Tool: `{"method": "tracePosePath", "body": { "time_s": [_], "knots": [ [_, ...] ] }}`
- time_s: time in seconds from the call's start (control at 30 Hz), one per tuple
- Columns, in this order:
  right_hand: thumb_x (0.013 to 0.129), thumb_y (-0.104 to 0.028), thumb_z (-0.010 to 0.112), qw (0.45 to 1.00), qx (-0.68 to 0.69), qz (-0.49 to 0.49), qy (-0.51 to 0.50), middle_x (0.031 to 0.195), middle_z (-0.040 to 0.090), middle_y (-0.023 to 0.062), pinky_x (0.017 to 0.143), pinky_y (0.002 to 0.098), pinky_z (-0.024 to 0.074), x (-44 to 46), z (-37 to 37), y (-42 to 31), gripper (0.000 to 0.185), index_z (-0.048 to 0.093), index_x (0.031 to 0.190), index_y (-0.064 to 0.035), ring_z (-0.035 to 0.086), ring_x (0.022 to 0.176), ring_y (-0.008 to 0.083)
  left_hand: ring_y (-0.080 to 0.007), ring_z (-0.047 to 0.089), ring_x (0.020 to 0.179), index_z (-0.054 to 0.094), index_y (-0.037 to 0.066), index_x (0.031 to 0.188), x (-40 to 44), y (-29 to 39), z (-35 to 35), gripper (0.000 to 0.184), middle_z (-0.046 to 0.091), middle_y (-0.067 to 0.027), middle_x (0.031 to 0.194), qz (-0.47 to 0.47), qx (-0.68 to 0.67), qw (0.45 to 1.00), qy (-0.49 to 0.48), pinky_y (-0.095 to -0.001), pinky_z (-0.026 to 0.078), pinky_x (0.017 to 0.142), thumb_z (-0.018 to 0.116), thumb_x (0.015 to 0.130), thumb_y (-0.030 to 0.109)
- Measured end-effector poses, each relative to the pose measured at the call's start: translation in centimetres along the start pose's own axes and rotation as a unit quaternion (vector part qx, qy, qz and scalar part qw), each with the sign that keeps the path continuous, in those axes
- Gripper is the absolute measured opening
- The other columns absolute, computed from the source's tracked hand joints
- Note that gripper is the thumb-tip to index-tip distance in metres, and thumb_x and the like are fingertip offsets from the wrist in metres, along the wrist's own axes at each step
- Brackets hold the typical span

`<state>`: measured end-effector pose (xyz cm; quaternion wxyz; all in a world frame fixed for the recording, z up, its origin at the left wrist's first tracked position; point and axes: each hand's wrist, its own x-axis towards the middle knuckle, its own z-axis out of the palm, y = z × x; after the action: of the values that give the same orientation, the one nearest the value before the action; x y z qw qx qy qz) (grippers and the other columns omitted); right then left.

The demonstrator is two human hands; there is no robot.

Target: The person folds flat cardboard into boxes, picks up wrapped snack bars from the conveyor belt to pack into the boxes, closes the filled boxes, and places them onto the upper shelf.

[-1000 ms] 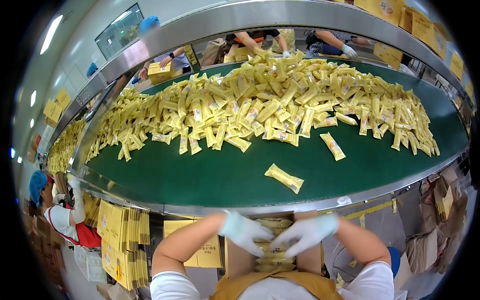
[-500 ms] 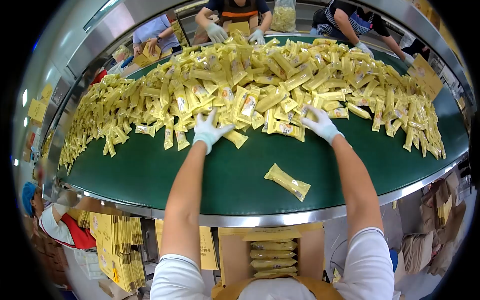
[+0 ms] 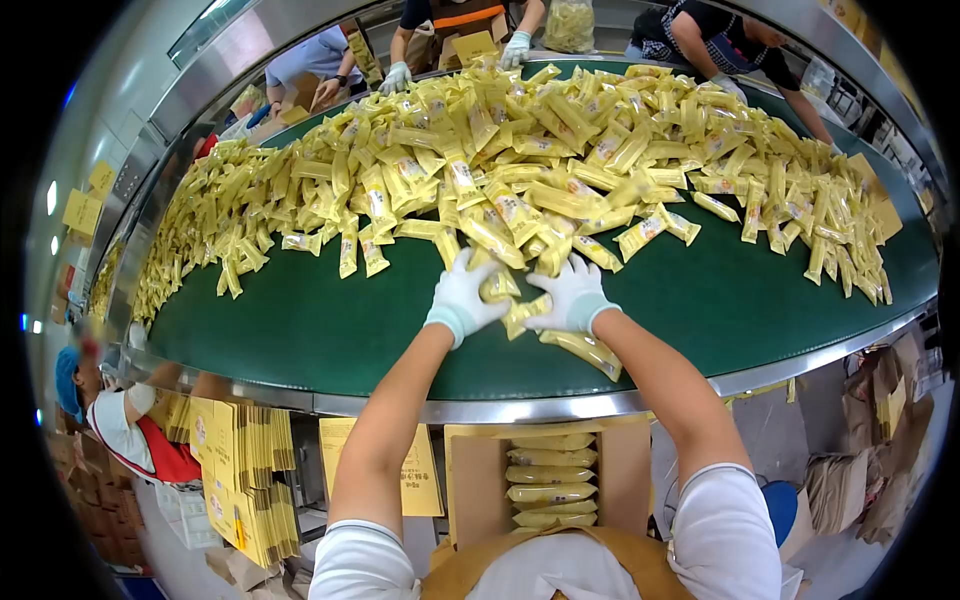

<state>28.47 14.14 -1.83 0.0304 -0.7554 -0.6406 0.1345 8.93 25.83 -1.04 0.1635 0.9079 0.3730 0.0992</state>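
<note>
My left hand point(image 3: 464, 298), in a white glove, is curled against yellow packets at the near edge of the pile point(image 3: 560, 190). Opposite it, my right hand point(image 3: 570, 295) presses its bent fingers on the same cluster. Several packets are gathered between the two hands on the green belt point(image 3: 330, 330). Just below my right hand lies a single packet point(image 3: 583, 353). An open carton point(image 3: 477, 490) stands in front of my body, with a row of stacked packets point(image 3: 551, 474) inside.
Flat yellow cartons point(image 3: 240, 460) are stacked at lower left, beside a person in a red apron point(image 3: 165, 450). Across the belt, other people's gloved hands point(image 3: 516, 50) reach near the pile. A metal rim point(image 3: 480, 410) runs along the belt's near side.
From the carton my hands reached out to the pile, then came together and back toward me. Packets between them have moved nearer, close to the single packet.
</note>
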Motion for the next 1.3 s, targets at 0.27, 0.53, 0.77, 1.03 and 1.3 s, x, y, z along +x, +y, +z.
{"method": "tracePosePath", "body": {
  "time_s": [0.27, 0.53, 0.77, 1.03, 1.3],
  "knots": [
    [0.07, -0.081, 0.061, 0.997, -0.014, 0.081, -0.005, 0.152, 0.045, 0.0149, 0.116, 0.0602, 0.0173, -9.2, -0.1, 4.0, 0.097, 0.043, 0.151, -0.0316, 0.026, 0.144, 0.0468, -0.0491, 0.053, 0.119, 0.053, 0.033, 0.14, -9.3, 0.9, -3.8, 0.056, 0.042, -0.0229, 0.148, 0.074, 0.024, 0.99, -0.116, -0.0477, 0.042, 0.108, 0.068, 0.087, 0.042],
    [0.079, -0.05, 0.075, 0.982, 0.025, 0.178, 0.053, 0.131, 0.063, 0.0144, 0.114, 0.0498, 0.0294, -14.3, 0.4, 10.1, 0.06, 0.063, 0.13, -0.0226, 0.053, 0.128, 0.0292, -0.0445, 0.035, 0.141, 0.054, 0.029, 0.141, -12.4, -2.9, -1.5, 0.05, 0.055, -0.0041, 0.143, -0.064, 0.071, 0.995, 0.026, -0.0691, 0.021, 0.112, 0.057, 0.095, 0.046],
    [0.081, -0.046, 0.075, 0.957, 0.214, 0.162, 0.109, 0.107, 0.071, 0.0203, 0.088, 0.0449, 0.053, -19.1, -3.8, 5.7, 0.054, 0.064, 0.121, -0.0122, 0.067, 0.1, 0.0383, -0.0343, 0.055, 0.121, 0.053, 0.002, 0.136, -10.0, -0.3, -0.8, 0.06, 0.068, -0.0181, 0.115, -0.048, 0.038, 0.996, 0.067, -0.0466, 0.041, 0.103, 0.07, 0.088, 0.034],
    [0.079, -0.055, 0.07, 0.991, 0.04, 0.107, -0.074, 0.103, 0.071, 0.0182, 0.088, 0.0405, 0.0543, -18.5, -2.4, 2.9, 0.054, 0.07, 0.104, -0.0073, 0.069, 0.098, 0.0332, -0.039, 0.055, 0.115, 0.057, 0.002, 0.124, -9.8, 1.2, -3.3, 0.045, 0.059, -0.0214, 0.118, -0.021, -0.095, 0.994, 0.044, -0.0413, 0.046, 0.1, 0.067, 0.081, 0.008],
    [0.082, -0.032, 0.068, 0.961, 0.029, 0.243, 0.126, 0.105, 0.071, 0.0181, 0.085, 0.0448, 0.055, -13.6, -7.0, 9.2, 0.032, 0.064, 0.104, -0.0077, 0.069, 0.096, 0.0348, -0.0284, 0.055, 0.121, 0.066, 0.014, 0.113, -10.8, 3.9, -2.4, 0.046, 0.064, -0.0077, 0.12, 0.341, 0.037, 0.929, -0.137, -0.0399, 0.041, 0.106, 0.072, 0.069, 0.004]
  ]
}}
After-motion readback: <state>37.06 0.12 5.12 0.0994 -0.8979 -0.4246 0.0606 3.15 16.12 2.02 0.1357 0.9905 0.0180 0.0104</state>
